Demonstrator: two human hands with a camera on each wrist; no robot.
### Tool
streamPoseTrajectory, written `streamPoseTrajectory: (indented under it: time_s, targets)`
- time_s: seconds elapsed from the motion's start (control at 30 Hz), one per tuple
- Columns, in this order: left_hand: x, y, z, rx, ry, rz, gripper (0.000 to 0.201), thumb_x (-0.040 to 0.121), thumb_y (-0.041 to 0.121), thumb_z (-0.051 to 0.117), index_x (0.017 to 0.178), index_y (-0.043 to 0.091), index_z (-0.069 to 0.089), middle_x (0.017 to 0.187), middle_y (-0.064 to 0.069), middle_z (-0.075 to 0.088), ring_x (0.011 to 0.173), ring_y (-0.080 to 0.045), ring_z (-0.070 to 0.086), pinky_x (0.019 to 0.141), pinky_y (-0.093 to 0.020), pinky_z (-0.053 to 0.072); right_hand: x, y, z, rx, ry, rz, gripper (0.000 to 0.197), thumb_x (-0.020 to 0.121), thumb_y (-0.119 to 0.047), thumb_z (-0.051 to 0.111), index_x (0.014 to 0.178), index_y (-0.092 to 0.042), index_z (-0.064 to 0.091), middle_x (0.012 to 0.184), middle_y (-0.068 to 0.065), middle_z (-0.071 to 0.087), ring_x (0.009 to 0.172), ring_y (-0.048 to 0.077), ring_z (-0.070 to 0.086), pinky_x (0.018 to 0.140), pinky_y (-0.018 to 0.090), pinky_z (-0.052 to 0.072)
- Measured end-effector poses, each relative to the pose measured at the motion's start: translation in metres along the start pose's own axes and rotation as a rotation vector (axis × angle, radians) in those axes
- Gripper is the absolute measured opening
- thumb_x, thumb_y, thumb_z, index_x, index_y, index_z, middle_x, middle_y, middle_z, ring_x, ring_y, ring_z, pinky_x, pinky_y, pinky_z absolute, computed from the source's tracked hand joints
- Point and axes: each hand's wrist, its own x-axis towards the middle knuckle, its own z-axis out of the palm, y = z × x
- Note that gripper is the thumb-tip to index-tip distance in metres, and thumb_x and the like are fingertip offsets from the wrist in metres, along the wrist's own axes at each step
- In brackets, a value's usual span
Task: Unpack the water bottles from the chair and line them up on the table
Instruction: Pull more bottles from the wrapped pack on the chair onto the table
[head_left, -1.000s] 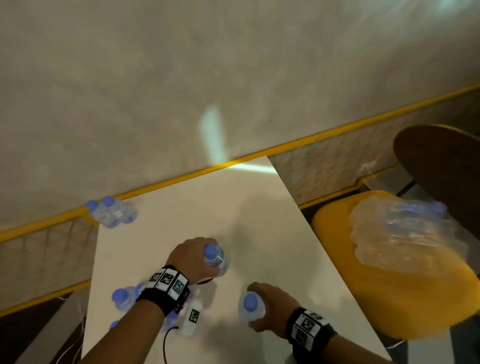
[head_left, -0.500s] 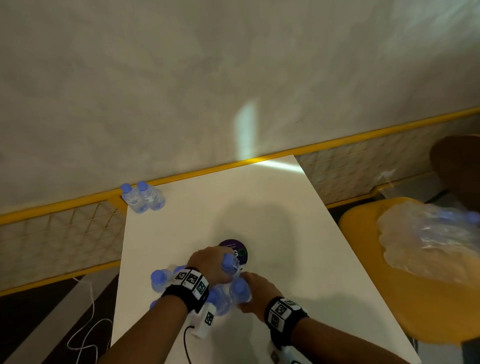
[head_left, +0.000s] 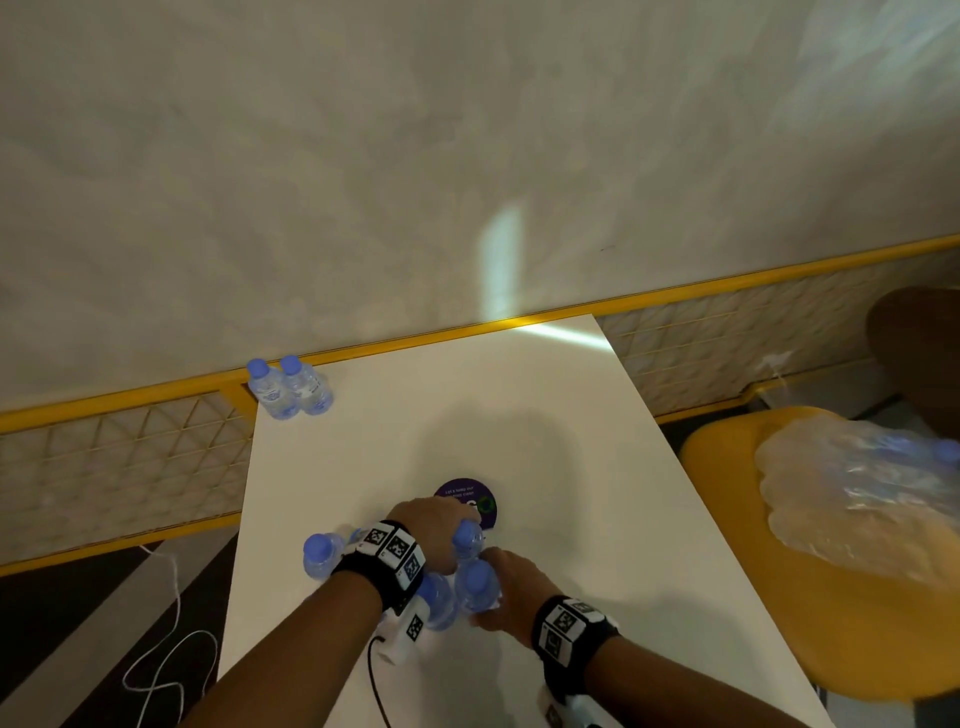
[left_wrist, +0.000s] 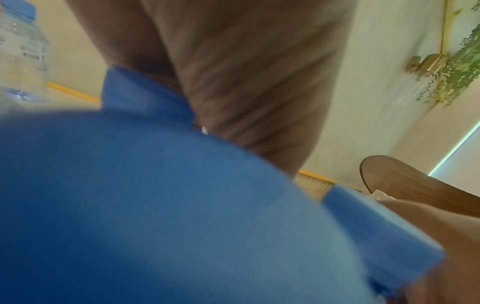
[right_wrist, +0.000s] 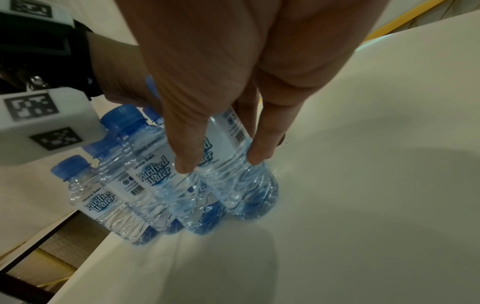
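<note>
Small clear water bottles with blue caps stand on the white table (head_left: 519, 405). My left hand (head_left: 447, 530) grips one bottle (head_left: 467, 538) near its cap, at the near left of the table. Just right of it, my right hand (right_wrist: 221, 162) holds another bottle (right_wrist: 241, 189) between thumb and fingers, its base on the table against a row of several bottles (right_wrist: 103, 203). A blurred blue cap (left_wrist: 155, 205) fills the left wrist view. Two bottles (head_left: 288, 387) stand at the far left corner. A plastic-wrapped pack (head_left: 857, 493) lies on the yellow chair (head_left: 727, 467).
A round purple sticker (head_left: 470, 499) lies on the table just beyond my left hand. A yellow rail (head_left: 156, 395) runs along the wall behind the table. A white cable (head_left: 171, 649) trails on the floor at the left. The chair's brown back (head_left: 919, 364) stands at the far right.
Both hands have carried their bottles leftward and nearer, up against the cluster at the table's near left. The view has swung left, so the chair now sits further right.
</note>
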Motion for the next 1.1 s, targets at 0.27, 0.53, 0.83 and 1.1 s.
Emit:
streamPoseTrajectory:
  time_s: [0.27, 0.53, 0.83, 1.1]
  targets:
    - [-0.012, -0.017, -0.017, -0.124, 0.023, -0.007, 0.09, 0.071, 0.037, 0.071, 0.152, 0.047, 0.033, 0.147, 0.005, 0.056, 0.128, -0.019, 0.06, 0.107, -0.038, 0.051, -0.006, 0.031, -0.01, 0.122, 0.003, 0.088, 0.099, 0.061, -0.052, 0.086, 0.143, -0.029, 0.033, 0.142, -0.007, 0.045, 0.121, 0.014, 0.052, 0.101, 0.032, 0.046]
    - [-0.028, 0.073, -0.062, -0.239, 0.241, 0.167, 0.061, 0.079, 0.054, 0.065, 0.137, 0.038, 0.058, 0.124, 0.017, 0.061, 0.112, -0.005, 0.062, 0.097, -0.029, 0.053, -0.096, 0.162, -0.099, 0.383, 0.33, 0.238, 0.037, 0.077, -0.044, 0.078, 0.107, -0.037, 0.058, 0.11, -0.018, 0.063, 0.091, -0.004, 0.065, 0.076, 0.021, 0.057]
    - [0.081, 0.302, -0.004, -0.381, -0.051, 0.391, 0.049, 0.09, 0.044, 0.072, 0.135, 0.026, 0.062, 0.133, 0.007, 0.066, 0.112, -0.01, 0.064, 0.097, -0.034, 0.057, -0.192, 0.338, -0.199, 0.664, 0.858, 0.617, 0.04, 0.089, -0.021, 0.07, 0.125, -0.017, 0.054, 0.126, 0.009, 0.062, 0.105, 0.026, 0.061, 0.094, 0.05, 0.052]
    - [0.163, 0.443, 0.018, -0.524, -0.206, 0.32, 0.071, 0.094, 0.034, 0.066, 0.157, 0.03, 0.035, 0.159, 0.001, 0.043, 0.135, -0.022, 0.052, 0.1, -0.035, 0.05, -0.18, 0.416, -0.256, 0.811, 0.878, 0.682, 0.051, 0.088, -0.023, 0.072, 0.131, -0.014, 0.048, 0.137, 0.014, 0.053, 0.124, 0.032, 0.053, 0.09, 0.045, 0.048]
